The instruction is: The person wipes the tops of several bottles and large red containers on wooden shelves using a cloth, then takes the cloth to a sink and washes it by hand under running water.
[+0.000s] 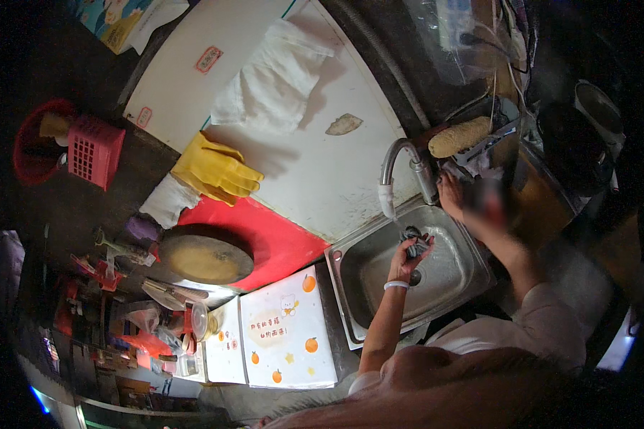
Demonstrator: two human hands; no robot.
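In my left hand, which wears a white bangle at the wrist, is a dark grey wad, perhaps a scouring pad or a cloth. I hold it over the stainless steel sink, below the spout of the curved metal faucet. Water seems to run from the spout onto it. My right hand is beside the faucet's base, at the sink's far right corner. Its fingers reach toward a small dark item; whether they grip anything is unclear.
A loofah lies behind the faucet. On the white board are a white cloth and yellow rubber gloves. A round chopping block stands on a red sheet. Orange-printed white covers lie left of the sink.
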